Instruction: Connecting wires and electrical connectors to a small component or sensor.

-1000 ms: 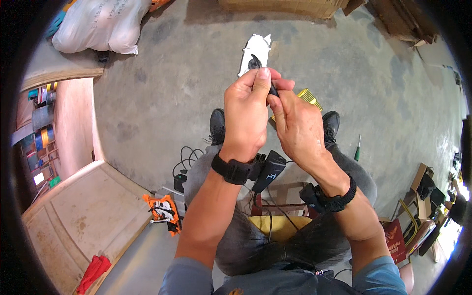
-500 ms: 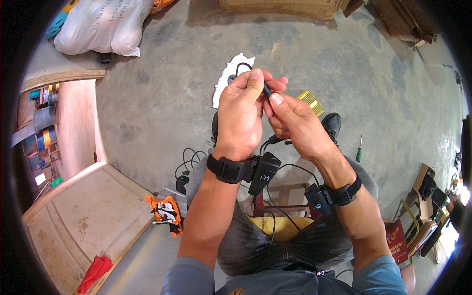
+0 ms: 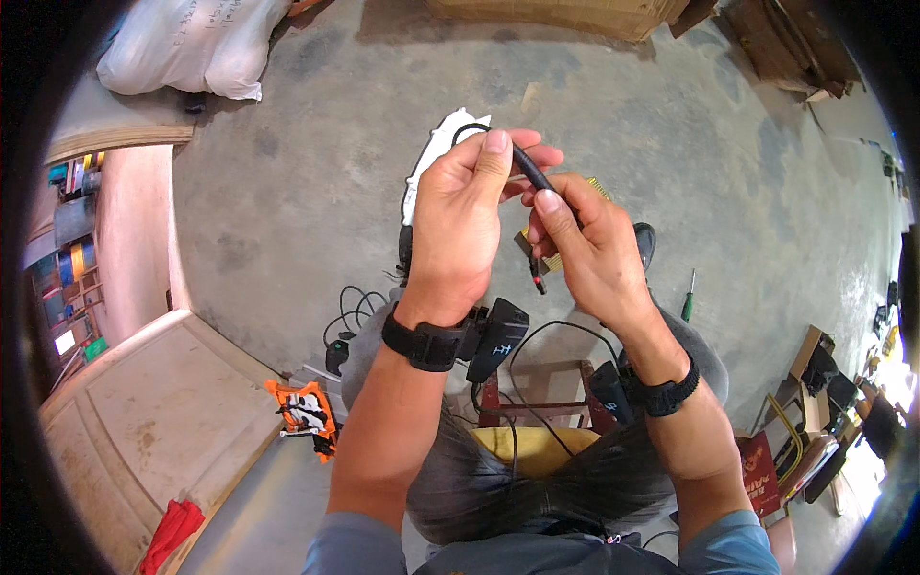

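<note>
My left hand [image 3: 455, 216] is closed around the upper part of a black sleeved cable [image 3: 532, 168]. My right hand [image 3: 604, 259] pinches the same cable lower down, thumb on top. A thin black cord loops from the upper end over a white flat piece [image 3: 431, 158], which lies beyond my left hand, partly hidden by it; I cannot tell whether they touch. Below my right fingers dangles a small black connector [image 3: 540, 283] with red on it. A yellow striped object [image 3: 597, 187] is partly hidden behind that hand. Both wrists carry strapped black devices with wires.
Around me are a white sack [image 3: 182, 53], cardboard boxes [image 3: 556, 14], a green-handled screwdriver [image 3: 687, 302], an orange-and-white object [image 3: 302, 407], a pale panel [image 3: 144, 402] with a red cloth [image 3: 172, 527], looped cables and clutter [image 3: 815, 383] at right.
The white piece has shifted left and nearer. My left hand has moved slightly left, my right slightly down and right, exposing more black sleeve between them; the connector has come into sight.
</note>
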